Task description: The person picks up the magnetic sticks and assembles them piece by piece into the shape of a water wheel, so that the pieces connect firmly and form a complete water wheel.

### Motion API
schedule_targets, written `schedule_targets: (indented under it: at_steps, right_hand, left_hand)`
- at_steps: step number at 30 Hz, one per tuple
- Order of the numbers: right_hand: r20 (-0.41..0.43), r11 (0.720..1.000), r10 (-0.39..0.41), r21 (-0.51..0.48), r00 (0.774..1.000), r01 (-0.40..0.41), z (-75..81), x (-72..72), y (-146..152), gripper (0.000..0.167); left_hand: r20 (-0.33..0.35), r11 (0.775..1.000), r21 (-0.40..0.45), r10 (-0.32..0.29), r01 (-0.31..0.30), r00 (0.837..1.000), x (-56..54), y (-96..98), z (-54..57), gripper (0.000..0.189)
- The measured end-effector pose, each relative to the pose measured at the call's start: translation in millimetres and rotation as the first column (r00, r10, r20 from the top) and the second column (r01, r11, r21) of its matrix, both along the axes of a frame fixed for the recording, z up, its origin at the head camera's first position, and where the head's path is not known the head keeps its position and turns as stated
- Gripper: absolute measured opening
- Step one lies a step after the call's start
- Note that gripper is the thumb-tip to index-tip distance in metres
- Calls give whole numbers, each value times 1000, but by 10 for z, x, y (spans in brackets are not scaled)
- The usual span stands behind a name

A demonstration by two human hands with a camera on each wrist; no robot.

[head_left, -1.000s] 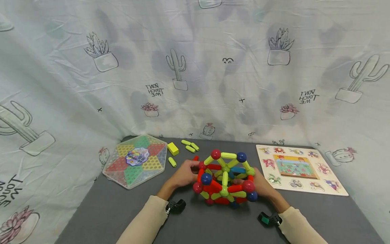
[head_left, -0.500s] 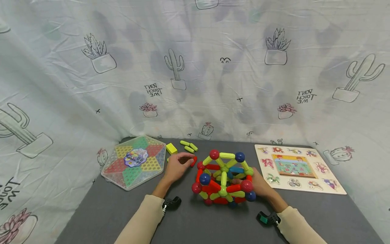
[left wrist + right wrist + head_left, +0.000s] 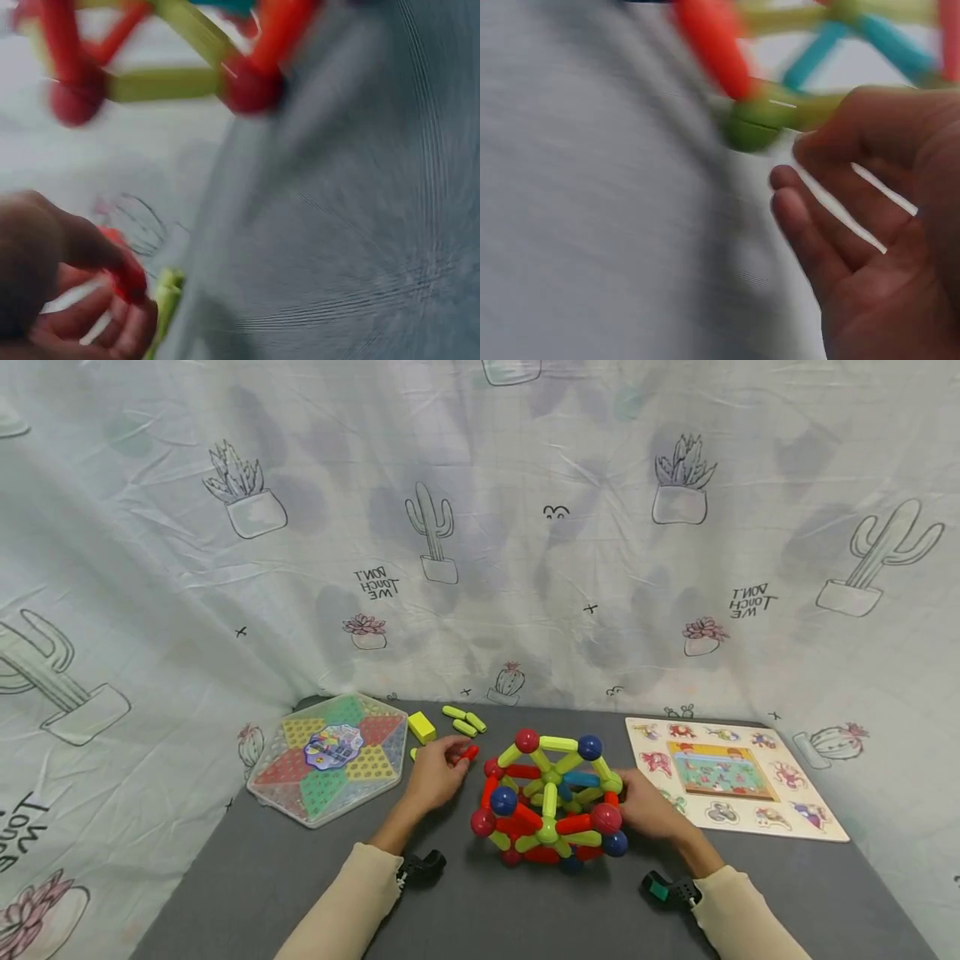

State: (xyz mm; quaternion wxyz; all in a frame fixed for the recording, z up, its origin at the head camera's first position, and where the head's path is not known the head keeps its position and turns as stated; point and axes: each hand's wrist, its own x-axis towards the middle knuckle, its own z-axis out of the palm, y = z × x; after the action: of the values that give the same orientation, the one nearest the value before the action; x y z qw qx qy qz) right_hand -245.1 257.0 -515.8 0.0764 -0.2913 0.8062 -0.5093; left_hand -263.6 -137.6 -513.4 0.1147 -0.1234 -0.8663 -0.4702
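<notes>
A cage-like structure of magnetic sticks and balls in red, yellow-green and blue point(image 3: 548, 832) stands on the grey table in the head view. To its left, my left hand point(image 3: 435, 772) pinches a red magnetic stick point(image 3: 470, 752) between thumb and fingers; the left wrist view shows that red stick point(image 3: 129, 281) at the fingertips, apart from the structure. My right hand point(image 3: 651, 806) is at the structure's right side. In the right wrist view its fingers are loosely extended below a green ball point(image 3: 756, 127), and the thumb lies near a yellow-green stick. Blur hides whether they touch.
Several yellow-green sticks point(image 3: 475, 722) and a yellow block point(image 3: 422, 727) lie behind my left hand. A hexagonal game board point(image 3: 285, 768) is at the left, a wooden picture puzzle point(image 3: 746, 823) at the right. A printed cloth point(image 3: 517, 568) hangs behind the table.
My left hand has left the structure, moved left and picked up the red stick. My right hand has drawn its fingers out of the structure towards the right; the structure has hardly moved.
</notes>
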Motion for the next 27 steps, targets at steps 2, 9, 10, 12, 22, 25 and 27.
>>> schedule_targets:
  at_steps: [2,9,10,12,22,25,27]
  right_hand:
    - [-39,998,-45,-33,998,44,135,1,104,37]
    - [-344,953,-286,-195,895,230,898,344,-83,33]
    - [-397,958,-278,-180,875,223,1004,423,-190,33]
    - [-496,976,-218,-120,840,182,1179,580,-431,37]
    - [-637,949,65,279,768,151,1273,977,-1426,50]
    - [-654,937,73,304,753,173,1228,959,-1472,45]
    - [-650,944,45,277,758,182,1233,956,-1444,41]
  left_hand:
    - [59,984,176,-26,15,998,136,-28,164,35]
    - [49,796,531,-371,291,927,560,-140,437,40]
    - [38,778,526,-425,344,904,598,-146,465,42]
    - [26,755,489,-512,436,858,656,-146,530,44]
    - [51,774,316,-591,548,805,748,-92,614,29]
    - [56,781,305,-586,545,808,744,-90,612,28]
    - [55,793,271,-578,545,814,747,-81,614,27]
